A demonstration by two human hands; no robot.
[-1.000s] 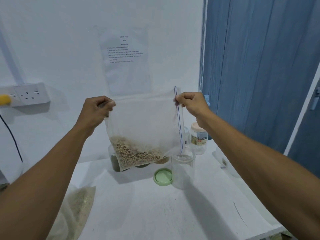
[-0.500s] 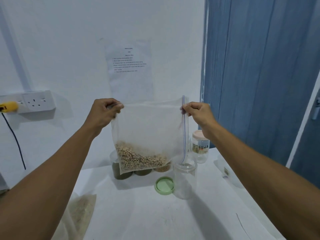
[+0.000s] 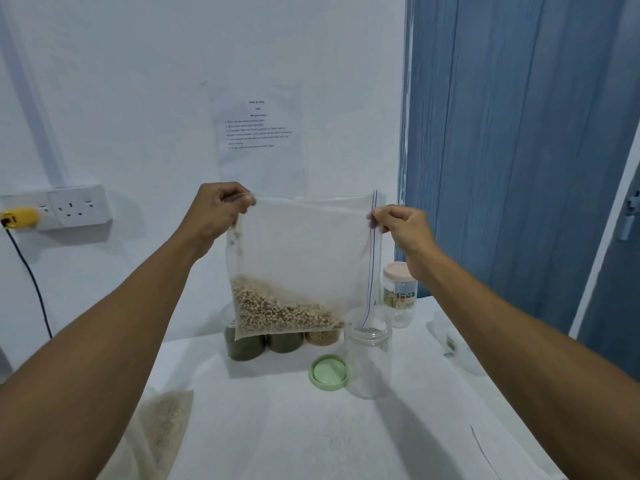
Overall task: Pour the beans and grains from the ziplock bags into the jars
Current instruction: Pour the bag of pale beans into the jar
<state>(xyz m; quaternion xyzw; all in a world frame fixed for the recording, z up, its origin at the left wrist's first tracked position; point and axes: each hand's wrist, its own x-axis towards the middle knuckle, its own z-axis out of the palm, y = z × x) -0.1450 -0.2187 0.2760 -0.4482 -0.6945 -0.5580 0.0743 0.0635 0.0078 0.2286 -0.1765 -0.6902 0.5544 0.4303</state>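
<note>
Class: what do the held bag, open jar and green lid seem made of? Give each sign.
Bag: thin clear plastic film; it creases and beans show through. Jar: clear, rigid, probably plastic, maybe glass; table shows through. Lid: likely plastic; matte, uniform green.

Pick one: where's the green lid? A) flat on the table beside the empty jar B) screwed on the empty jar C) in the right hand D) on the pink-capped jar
A: the green lid lies flat on the table beside the open empty jar; the left hand and right hand both pinch the ziplock bag.
</note>
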